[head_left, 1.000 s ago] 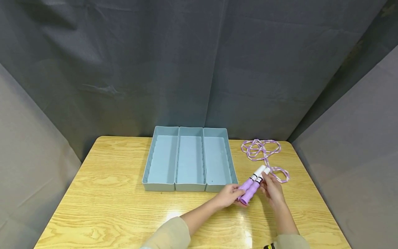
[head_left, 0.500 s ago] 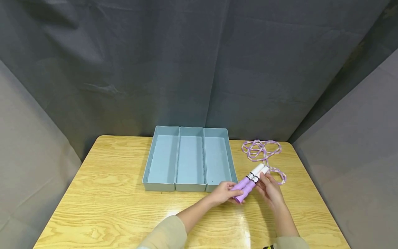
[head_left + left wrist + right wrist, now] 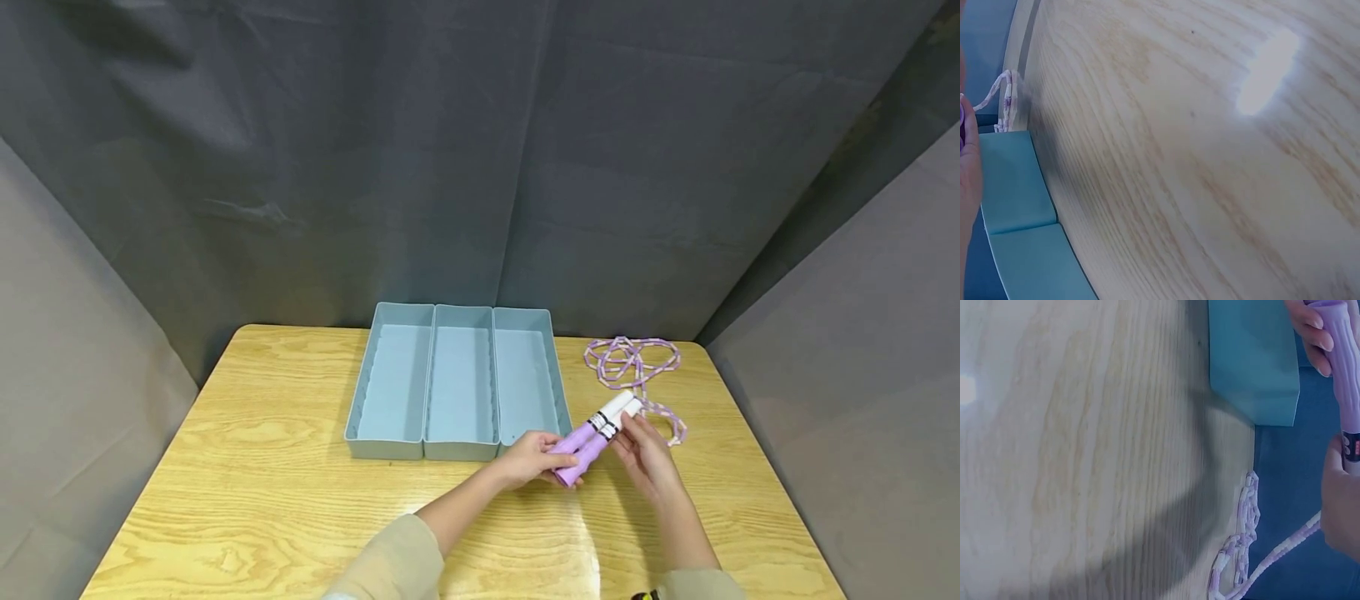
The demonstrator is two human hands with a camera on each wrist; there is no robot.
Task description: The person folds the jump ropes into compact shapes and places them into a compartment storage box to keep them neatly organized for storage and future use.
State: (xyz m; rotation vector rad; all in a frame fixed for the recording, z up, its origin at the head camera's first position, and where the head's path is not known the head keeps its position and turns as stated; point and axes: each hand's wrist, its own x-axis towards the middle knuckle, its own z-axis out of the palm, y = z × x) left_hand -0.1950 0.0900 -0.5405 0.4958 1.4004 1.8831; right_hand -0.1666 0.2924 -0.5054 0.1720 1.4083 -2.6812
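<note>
Head view shows two purple-and-white handles lying side by side between a person's two hands, above the wooden table. They slant, purple ends toward the near left and white ends toward the far right, black bands between. The left hand holds the purple ends, thumb laid across the top and fingers curled beneath, so most of each handle projects beyond that grip. The right hand pinches the white ends, its thumb at their edge; how its lower fingers meet the handles is hidden. Right wrist view has one handle running between the hands, the left hand's fingers round its purple part and the right thumb beside the black band. Beaded purple-and-white rope trails from the right hand to loops on the table, beyond the handles. Left wrist view catches only part of a hand and a sliver of purple at its left edge. Three blue-grey trays stand in a row to the left of the handles; the left hand is near the closest one's front corner.
</note>
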